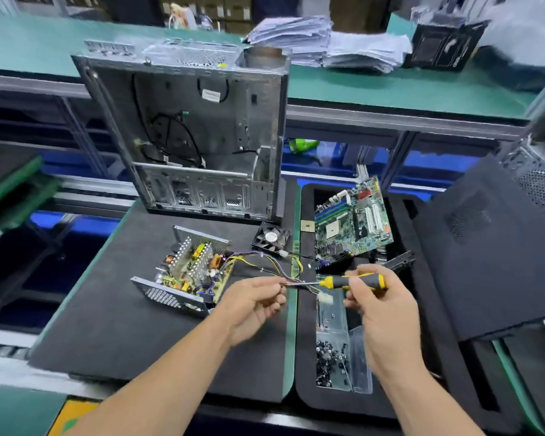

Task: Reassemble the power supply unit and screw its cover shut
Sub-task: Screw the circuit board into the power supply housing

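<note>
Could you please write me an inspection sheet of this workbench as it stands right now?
Surface: two black foam mats side by side on the bench.
Job's things: open power supply unit, circuit board exposed, cover off; screwdriver; tray of dark screws.
Clutter: empty computer case standing behind; loose fan; motherboard; black side panel.
Grippers: right hand grips the screwdriver handle; left hand pinches at the shaft tip.
Cables: power supply wire bundle trails right to a white connector.
Surroundings: paper stacks on the green shelf behind.
</note>
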